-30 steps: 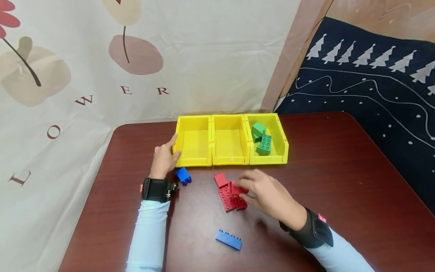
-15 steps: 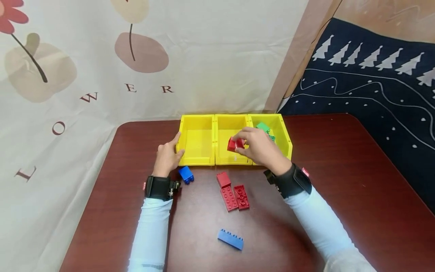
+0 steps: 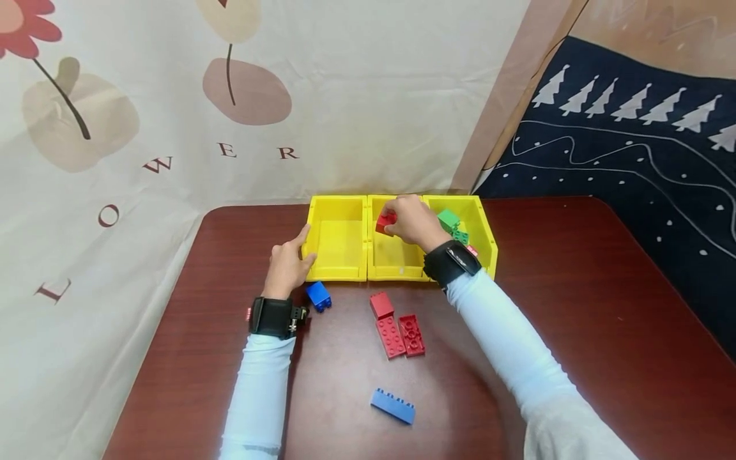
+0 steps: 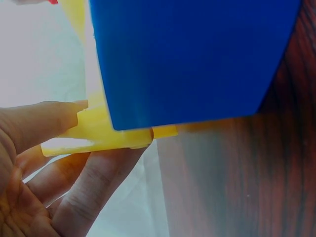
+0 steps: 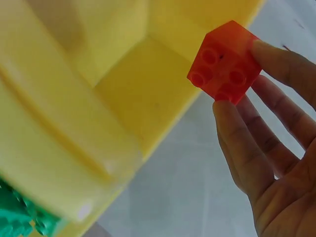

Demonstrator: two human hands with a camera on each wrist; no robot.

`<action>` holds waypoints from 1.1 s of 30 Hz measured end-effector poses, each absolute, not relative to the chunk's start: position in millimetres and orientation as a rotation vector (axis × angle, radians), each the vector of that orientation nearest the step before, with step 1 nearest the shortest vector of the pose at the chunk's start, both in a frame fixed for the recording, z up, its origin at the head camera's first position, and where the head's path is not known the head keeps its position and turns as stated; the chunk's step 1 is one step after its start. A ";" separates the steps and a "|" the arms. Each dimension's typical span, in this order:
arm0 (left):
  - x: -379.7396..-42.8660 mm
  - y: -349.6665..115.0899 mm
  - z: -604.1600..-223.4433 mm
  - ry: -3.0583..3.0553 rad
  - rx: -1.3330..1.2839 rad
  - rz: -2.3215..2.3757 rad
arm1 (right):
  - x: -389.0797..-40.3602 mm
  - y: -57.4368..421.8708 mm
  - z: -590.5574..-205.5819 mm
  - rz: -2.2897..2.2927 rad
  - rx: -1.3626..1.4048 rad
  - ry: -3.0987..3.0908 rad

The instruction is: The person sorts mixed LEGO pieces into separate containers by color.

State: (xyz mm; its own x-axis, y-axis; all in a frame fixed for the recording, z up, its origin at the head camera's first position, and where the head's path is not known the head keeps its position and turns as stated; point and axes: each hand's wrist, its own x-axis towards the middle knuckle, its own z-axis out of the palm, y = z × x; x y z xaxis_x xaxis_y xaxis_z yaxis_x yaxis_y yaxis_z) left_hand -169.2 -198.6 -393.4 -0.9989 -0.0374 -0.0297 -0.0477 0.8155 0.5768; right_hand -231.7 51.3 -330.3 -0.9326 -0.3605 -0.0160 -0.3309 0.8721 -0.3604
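My right hand (image 3: 415,220) pinches a small red toy brick (image 3: 385,223) over the middle yellow bin (image 3: 397,275). The right wrist view shows this brick between thumb and fingertips, studs visible. On the left, my left hand (image 3: 285,265) holds the side of the left yellow bin (image 3: 338,275); the left wrist view shows thumb and fingers on either side of its edge. A dark blue brick (image 3: 319,296), large in the left wrist view, lies just in front of that bin. On the table are three red bricks (image 3: 391,337), one with its hollow underside up.
Green bricks (image 3: 448,220) lie in the right yellow bin (image 3: 490,255), partly behind my right hand and wrist. A long lighter blue brick (image 3: 393,407) is nearer me on the dark brown table (image 3: 604,306). A printed cloth (image 3: 368,115) hangs behind the bins.
My right hand has lifted a red brick from the group on the table and carried it forward over the middle bin. My left hand stays at the left bin.
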 end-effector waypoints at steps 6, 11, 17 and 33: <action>-169.2 -196.5 -394.5 2.977 -0.069 0.940 | -246.2 46.8 -342.7 -0.525 -0.519 2.921; -168.8 -194.5 -394.9 2.963 -0.078 0.934 | -253.0 47.4 -354.2 -0.487 -0.479 2.897; -168.3 -195.5 -393.2 2.974 -0.064 0.952 | -256.2 44.1 -360.1 -0.433 -0.465 2.909; -167.3 -198.1 -391.8 2.965 -0.080 0.939 | -254.4 31.3 -369.7 -0.287 -0.443 2.901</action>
